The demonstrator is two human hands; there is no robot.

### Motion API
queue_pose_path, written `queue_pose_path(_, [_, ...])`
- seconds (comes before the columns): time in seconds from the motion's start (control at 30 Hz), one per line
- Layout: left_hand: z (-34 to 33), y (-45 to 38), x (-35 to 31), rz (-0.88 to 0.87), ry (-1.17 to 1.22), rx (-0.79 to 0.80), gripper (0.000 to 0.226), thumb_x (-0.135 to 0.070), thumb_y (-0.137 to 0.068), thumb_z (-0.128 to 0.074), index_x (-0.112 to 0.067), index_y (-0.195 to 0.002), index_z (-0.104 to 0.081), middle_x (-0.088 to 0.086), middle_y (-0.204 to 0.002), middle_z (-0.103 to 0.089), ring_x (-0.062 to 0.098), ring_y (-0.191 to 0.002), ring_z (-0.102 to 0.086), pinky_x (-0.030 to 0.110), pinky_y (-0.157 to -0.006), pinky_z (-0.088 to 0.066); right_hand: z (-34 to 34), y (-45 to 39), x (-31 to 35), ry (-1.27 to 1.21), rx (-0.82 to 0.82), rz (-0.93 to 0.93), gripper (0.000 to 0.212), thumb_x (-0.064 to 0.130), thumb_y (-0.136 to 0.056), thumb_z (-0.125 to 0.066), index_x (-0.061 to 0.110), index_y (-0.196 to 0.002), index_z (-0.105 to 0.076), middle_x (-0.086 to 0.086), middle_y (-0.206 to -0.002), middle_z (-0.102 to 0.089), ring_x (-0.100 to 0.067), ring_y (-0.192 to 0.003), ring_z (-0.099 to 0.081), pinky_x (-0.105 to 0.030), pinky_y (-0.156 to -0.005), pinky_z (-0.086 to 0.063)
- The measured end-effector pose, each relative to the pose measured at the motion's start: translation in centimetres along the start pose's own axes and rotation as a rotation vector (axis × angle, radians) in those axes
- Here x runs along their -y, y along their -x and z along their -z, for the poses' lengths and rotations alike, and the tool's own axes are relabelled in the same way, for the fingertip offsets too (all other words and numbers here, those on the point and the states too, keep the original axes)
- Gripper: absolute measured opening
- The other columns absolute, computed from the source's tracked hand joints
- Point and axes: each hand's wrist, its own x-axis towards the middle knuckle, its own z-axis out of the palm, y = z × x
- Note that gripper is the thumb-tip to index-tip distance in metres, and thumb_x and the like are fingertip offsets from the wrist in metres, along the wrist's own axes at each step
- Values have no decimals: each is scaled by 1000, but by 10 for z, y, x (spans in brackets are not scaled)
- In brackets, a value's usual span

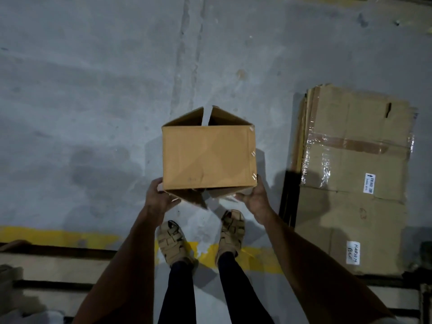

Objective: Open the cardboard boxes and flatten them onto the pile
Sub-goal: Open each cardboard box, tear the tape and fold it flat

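We stand on the concrete floor [93, 90] with the pile [353, 178] of flattened cardboard lying to our right. We hold the box [207, 157] in the air over the floor, flaps loose at both ends. Left hand [159, 197] and right hand [254, 197] each have a closed grip on its near bottom corners; we should push opposite corners together, collapsing it flat.

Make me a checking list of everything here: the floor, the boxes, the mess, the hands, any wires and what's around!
Surface: grey concrete floor, stained, with a yellow line.
Job's things: box held up off the floor, flaps open at both ends; pile of flattened cardboard lies to the right.
Clutter: nothing seen.
Hands: left hand and right hand grip the box's near corners.
Cables: nothing seen.
Surroundings: the person's sandals; dark rails along the bottom edge.
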Motion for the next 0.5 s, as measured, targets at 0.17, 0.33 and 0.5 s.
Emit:
queue_pose_path(0.17, [8, -6, 1, -383, -421, -49, 53, -2, -84, -75, -15, -125, -43, 12, -127, -49, 25, -115, -47, 44, -86, -50, -2, -2, 31, 29, 20, 58, 80, 8, -70, -92, 11, -134, -45, 8, -116, -61, -19, -113, -58, -32, -91, -51])
queue_pose_path(0.33, [-4, 11, -17, -654, -289, -85, 43, -40, -89, -69, -21, -118, -43, 2, -121, -54, 14, -108, -54, 34, -81, -50, 1, -7, 60, -136, -58, 261, 59, 45, -77, -86, 27, -122, -52, 1, -124, -62, -11, -115, -62, -38, -97, -56])
queue_pose_path(0.5, [-27, 20, -36, -728, -202, -301, 40, -49, -92, -64, -20, -113, -45, 6, -116, -59, 21, -102, -61, 25, -71, -53, -5, -3, 90, -21, -210, 292, 61, 58, -83, -76, 25, -128, -51, 9, -119, -50, -7, -108, -54, -33, -94, -52])
